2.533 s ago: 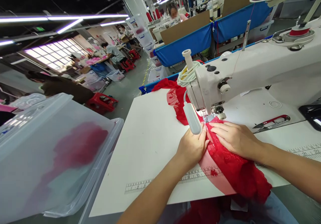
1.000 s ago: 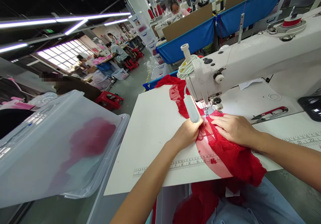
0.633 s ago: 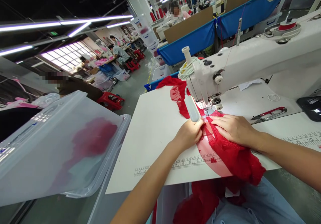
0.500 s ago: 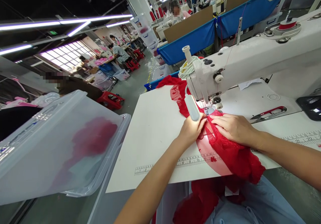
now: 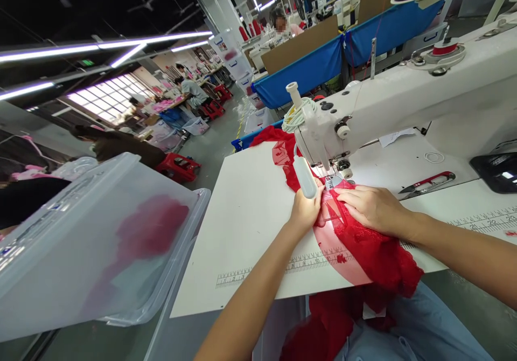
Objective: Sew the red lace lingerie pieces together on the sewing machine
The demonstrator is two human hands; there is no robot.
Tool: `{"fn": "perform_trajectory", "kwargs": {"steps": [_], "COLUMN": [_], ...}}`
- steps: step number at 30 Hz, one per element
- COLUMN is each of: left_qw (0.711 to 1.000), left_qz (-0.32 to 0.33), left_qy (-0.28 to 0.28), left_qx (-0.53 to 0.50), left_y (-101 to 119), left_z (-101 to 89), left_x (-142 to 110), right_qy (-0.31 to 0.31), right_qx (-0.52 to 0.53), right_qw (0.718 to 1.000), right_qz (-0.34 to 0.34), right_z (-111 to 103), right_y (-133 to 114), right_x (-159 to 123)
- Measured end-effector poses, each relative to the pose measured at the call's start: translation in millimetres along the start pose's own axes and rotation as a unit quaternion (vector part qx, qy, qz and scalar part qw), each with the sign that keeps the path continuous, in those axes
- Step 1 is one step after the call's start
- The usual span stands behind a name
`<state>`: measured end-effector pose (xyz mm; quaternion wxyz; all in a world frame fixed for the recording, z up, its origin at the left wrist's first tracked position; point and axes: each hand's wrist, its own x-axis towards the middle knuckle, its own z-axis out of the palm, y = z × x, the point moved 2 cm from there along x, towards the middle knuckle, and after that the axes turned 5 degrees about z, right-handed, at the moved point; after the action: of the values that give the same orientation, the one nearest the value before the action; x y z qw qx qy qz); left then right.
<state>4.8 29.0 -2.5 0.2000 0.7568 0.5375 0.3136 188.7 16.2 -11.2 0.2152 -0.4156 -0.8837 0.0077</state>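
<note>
Red sheer fabric (image 5: pixel 369 248), white sewing machine (image 5: pixel 404 99), white tabletop (image 5: pixel 242 210) with black ruler markings (image 5: pixel 311 262), blue cloth panels (image 5: pixel 299 78)

From where I stand, the pale lamp (image 5: pixel 304 178) hides part of the left hand's (image 5: pixel 306 210) fingers, so I can't make out their grip. The right hand's (image 5: pixel 375 210) thumb is out of sight, and the stitching point by the presser foot (image 5: pixel 329 183) is too small to read. Cloth and forearm cover stretches of the printed ruler (image 5: pixel 317 262). The red fabric (image 5: pixel 374 250) drops past the bottom edge; the sewing machine (image 5: pixel 412 94) runs off the right. Cloudy plastic blurs what's inside the storage bin (image 5: pixel 76 264), itself cut off at the left.
</note>
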Motion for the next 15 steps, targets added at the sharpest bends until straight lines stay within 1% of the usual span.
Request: {"fn": "perform_trajectory", "kwargs": {"steps": [4,8,12,15], "left_qw": [1.000,0.999,0.997,0.995], "left_qz": [0.005,0.021,0.026,0.058], "left_qy": [0.003,0.007,0.026,0.010], "left_qx": [0.002,0.029,0.061,0.086], "left_y": [-2.8,-6.0,-5.1,-1.7], "left_z": [2.9,3.2,-4.4,-4.0], "left_x": [1.8,1.2,-6.0,-14.6], "right_qy": [-0.007,0.000,0.011,0.015], "right_qx": [-0.005,0.000,0.003,0.006], "right_qw": [1.000,1.000,1.000,1.000], "right_qz": [0.003,-0.003,-0.011,-0.013], "right_z": [1.7,1.9,0.1,-0.6], "right_y": [1.0,1.0,0.0,-0.2], "right_x": [-0.7,-1.1,-0.8,-1.0]}}
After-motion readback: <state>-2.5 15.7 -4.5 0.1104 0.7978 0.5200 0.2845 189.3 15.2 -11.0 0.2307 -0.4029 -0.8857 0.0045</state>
